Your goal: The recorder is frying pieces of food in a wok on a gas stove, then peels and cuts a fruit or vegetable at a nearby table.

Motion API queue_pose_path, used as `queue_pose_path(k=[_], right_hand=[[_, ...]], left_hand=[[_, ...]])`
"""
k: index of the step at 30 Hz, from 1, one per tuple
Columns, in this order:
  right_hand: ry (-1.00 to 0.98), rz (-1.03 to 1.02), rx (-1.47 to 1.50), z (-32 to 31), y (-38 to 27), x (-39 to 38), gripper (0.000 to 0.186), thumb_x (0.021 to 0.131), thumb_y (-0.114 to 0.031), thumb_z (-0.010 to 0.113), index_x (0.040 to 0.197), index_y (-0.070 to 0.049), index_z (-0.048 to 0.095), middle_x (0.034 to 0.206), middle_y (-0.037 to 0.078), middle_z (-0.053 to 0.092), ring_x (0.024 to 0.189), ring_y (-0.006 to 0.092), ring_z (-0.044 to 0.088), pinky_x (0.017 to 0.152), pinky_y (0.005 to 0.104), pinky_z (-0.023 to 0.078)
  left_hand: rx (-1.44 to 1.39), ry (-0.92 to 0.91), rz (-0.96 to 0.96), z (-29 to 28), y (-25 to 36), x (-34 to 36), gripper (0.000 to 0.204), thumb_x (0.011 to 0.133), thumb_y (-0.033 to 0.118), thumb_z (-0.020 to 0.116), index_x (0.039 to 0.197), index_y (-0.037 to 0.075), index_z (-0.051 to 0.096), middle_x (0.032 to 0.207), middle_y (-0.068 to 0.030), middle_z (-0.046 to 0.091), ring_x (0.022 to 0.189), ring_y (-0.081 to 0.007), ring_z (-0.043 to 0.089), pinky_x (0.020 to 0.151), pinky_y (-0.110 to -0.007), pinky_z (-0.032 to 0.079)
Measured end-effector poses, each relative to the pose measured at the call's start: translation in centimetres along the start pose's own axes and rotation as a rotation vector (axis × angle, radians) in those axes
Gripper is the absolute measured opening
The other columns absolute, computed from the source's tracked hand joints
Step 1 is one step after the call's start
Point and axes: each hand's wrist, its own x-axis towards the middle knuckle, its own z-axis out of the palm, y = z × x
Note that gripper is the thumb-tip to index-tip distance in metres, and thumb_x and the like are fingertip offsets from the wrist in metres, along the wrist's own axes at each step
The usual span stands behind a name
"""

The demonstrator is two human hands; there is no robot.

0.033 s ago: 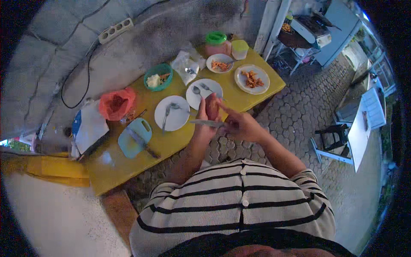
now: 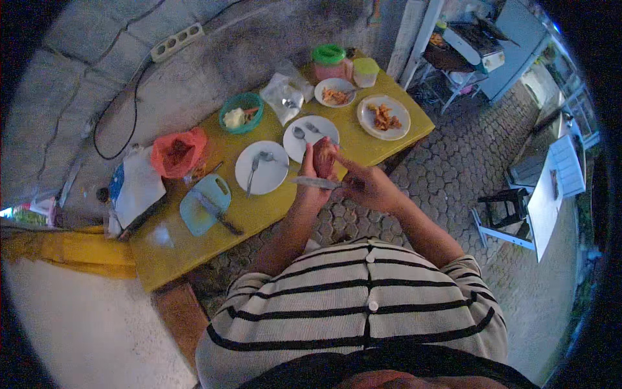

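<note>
My left hand [image 2: 315, 188] is closed around a reddish-brown oval piece of produce [image 2: 324, 157] that looks like a sweet potato. It is held upright above the table's front edge. My right hand [image 2: 370, 187] grips a knife by its handle, and the grey blade [image 2: 315, 182] points left across the left palm, below the produce. The right index finger stretches toward the produce's side; whether it touches is hard to tell. Behind the hands lie a white plate with a spoon and fork [image 2: 311, 146] and, to its left, another plate with cutlery [image 2: 273, 179].
On the yellow table [image 2: 170, 259] are a blue cutting board [image 2: 191, 217] with a second knife [image 2: 219, 212], a red plastic bag [image 2: 179, 153], a green basket [image 2: 259, 107], a green-lidded jug [image 2: 328, 63], and food on a plate [image 2: 400, 130] and in a bowl [image 2: 321, 99]. A stove [image 2: 476, 48] stands back right.
The knife blade has tilted slightly, showing more of its flat side. The produce has turned a little in my left hand. The whole view has shifted slightly.
</note>
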Motion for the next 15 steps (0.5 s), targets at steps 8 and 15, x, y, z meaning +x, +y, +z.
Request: queue_pose_path(k=[8, 15], right_hand=[[0.000, -0.012, 0.008, 0.6, -0.3, 1.3, 0.083, 0.072, 0.000, 0.065, 0.142, -0.011, 0.023, 0.068, 0.005, 0.058, 0.057, 0.0108, 0.052, 0.057, 0.0254, 0.045], [-0.047, -0.121, -0.034, 1.1, -0.7, 2.5, 0.079, 0.072, -0.004, 0.063, 0.140, -0.005, 0.023, 0.073, 0.016, 0.064, 0.064, 0.0294, 0.063, 0.062, 0.0376, 0.049]], left_hand=[[-0.027, 0.059, 0.086, -0.1, 0.3, -0.2, 0.042, 0.092, 0.047, 0.039, 0.111, 0.014, 0.057, 0.090, -0.0006, 0.062, 0.045, -0.0063, 0.042, 0.037, -0.020, 0.032], [-0.055, 0.058, 0.080, 0.5, 1.6, -1.9, 0.039, 0.093, 0.045, 0.039, 0.110, 0.014, 0.056, 0.078, 0.0017, 0.058, 0.045, -0.0080, 0.044, 0.038, -0.024, 0.036]])
